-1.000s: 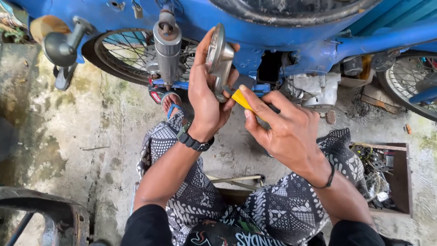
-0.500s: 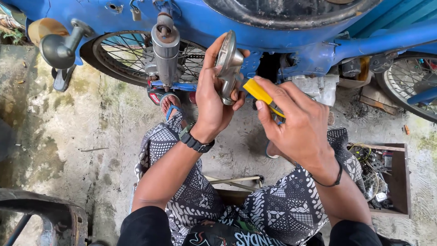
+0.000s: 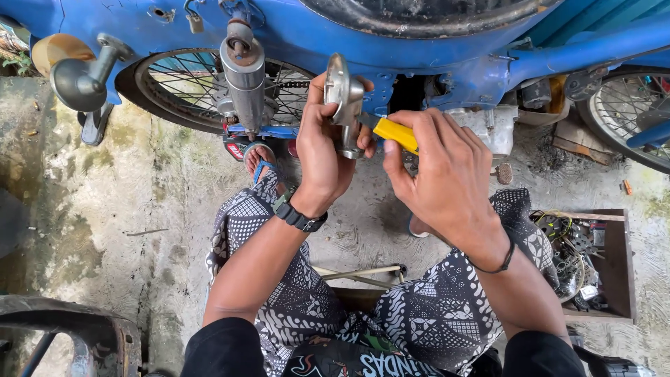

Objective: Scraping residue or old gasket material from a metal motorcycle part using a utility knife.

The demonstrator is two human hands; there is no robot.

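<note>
My left hand (image 3: 322, 157) grips a grey metal engine cover part (image 3: 342, 98), holding it upright in front of the blue motorcycle (image 3: 391, 42). My right hand (image 3: 443, 174) is closed around a yellow-handled screwdriver (image 3: 395, 132), whose tip points left into the metal part. A black watch sits on my left wrist and a thin black band on my right. Both hands are above my knees, which are covered in black-and-white patterned cloth.
The motorcycle's spoked rear wheel (image 3: 209, 91) and grey exhaust pipe (image 3: 244, 77) are just left of my hands. A wooden box of metal parts (image 3: 586, 258) lies on the concrete at right. My sandalled foot (image 3: 259, 164) rests below the wheel. A dark metal frame (image 3: 70, 335) occupies the bottom left.
Both hands rose slightly and the metal part turned more edge-on. The right hand shifted its grip, and the screwdriver tip now meets the part.
</note>
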